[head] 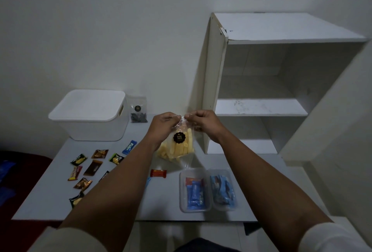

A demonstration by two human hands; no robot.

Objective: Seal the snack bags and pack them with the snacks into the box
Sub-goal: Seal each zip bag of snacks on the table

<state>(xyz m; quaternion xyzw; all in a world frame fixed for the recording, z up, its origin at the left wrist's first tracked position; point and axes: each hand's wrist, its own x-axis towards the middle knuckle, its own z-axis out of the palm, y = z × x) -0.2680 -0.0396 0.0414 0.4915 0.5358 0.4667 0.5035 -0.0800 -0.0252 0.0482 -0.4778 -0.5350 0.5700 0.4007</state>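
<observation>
Both hands pinch the top edge of the clear snack bag (177, 147); the left hand (163, 125) grips its left corner, the right hand (203, 123) its right corner, and the bag of yellow sticks hangs above the table (50, 191), to the right of the white box (90, 118); the sealing step seems to be in hand; next the fingers probably must press along the whole strip; the box has its lid on, so it needs opening; a second bag (138, 110) leans just beside the box; small wrapped snacks (94, 168) lie in front of it.
</observation>
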